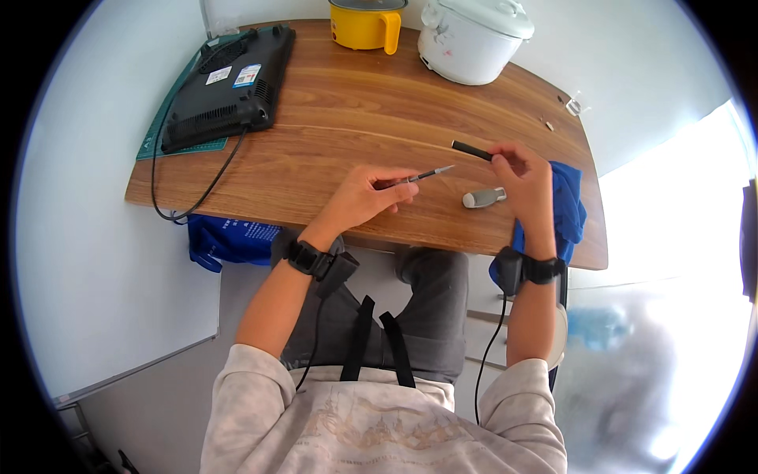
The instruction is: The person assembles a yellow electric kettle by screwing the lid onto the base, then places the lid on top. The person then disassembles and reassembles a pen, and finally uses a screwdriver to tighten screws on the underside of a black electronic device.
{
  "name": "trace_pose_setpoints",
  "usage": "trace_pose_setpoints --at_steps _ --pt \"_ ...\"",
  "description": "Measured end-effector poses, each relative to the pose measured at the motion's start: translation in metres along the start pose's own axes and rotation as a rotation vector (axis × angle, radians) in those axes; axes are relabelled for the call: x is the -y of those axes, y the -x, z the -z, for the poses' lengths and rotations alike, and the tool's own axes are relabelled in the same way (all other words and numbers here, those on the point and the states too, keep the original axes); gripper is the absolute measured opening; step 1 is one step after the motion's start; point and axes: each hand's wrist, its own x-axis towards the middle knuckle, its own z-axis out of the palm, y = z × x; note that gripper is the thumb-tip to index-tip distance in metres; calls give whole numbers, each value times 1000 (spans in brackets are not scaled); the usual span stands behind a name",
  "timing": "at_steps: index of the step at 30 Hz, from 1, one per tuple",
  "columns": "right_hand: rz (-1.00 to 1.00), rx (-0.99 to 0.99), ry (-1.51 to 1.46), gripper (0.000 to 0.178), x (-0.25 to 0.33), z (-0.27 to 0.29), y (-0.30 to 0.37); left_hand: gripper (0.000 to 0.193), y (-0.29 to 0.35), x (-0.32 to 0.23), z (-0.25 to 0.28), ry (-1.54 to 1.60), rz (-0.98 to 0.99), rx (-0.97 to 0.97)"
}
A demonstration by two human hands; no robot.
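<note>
My left hand (367, 197) pinches a thin dark rod with a silvery tip (426, 174), pointing right and slightly up over the wooden table (339, 110). My right hand (525, 178) holds a short black tube (471, 150) by its right end, a little above and right of the rod's tip. The two parts are apart. A grey and white handle-like piece (483, 197) lies on the table between my hands, just below them.
An upturned black appliance (229, 87) with a trailing cable lies on a green mat at the back left. A yellow pot (365, 24) and a white rice cooker (474, 39) stand at the back. Blue cloth (570, 201) hangs at the table's right edge.
</note>
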Motion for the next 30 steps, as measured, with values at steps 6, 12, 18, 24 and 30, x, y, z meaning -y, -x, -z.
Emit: trace_pose_setpoints --at_steps 6,12,18,24,30 --pt "77 -42 74 11 44 22 24 35 -1 5 -5 -2 -4 14" --pt "80 -32 69 11 42 26 31 35 4 1 -18 -17 10 18" --pt "86 136 78 12 37 11 35 37 6 1 -18 -104 -8 45" --pt "2 200 5 15 31 -7 36 39 4 2 -16 -130 17 40" --pt "-46 222 -221 18 12 -14 35 22 -4 11 -15 -40 13 58"
